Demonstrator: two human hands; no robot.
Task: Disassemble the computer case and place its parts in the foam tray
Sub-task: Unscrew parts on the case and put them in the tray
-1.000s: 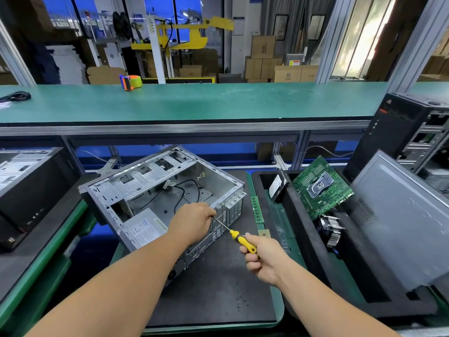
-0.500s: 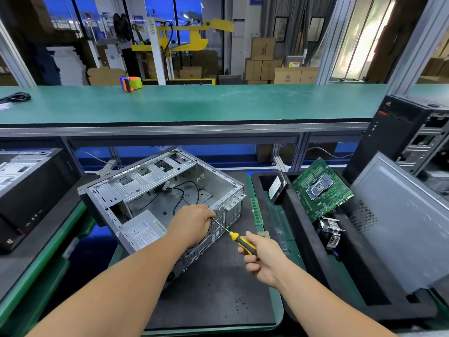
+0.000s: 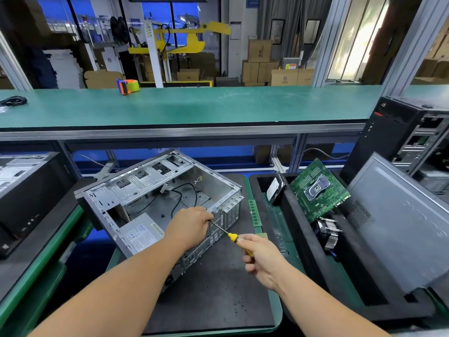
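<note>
Two hands are on the job: my right hand curls around the yellow handle of a screwdriver, and my left hand rests on the top edge of the computer case, fingers curled over the rim at the rear panel; what they pinch there, if anything, I cannot tell. The case lies open side up on the dark mat of the counter, turned at an angle, its long axis running from far left to near right. The screwdriver's shaft points up and left from my right hand, its tip meeting the rear panel just under my left fingers. So the fastener I judge I am working sits right at the left hand, with the right hand farther back along the tool's line. Inside the case, the power supply sits in the near left corner, and black cables trail across the floor of the box. The foam tray lies just to the right of the mat, nearer my right hand. It already holds a green circuit board, a hard drive, a finned cooler and a grey side panel leaning at its right. A long green counter runs behind, with a tape dispenser on it.
</note>
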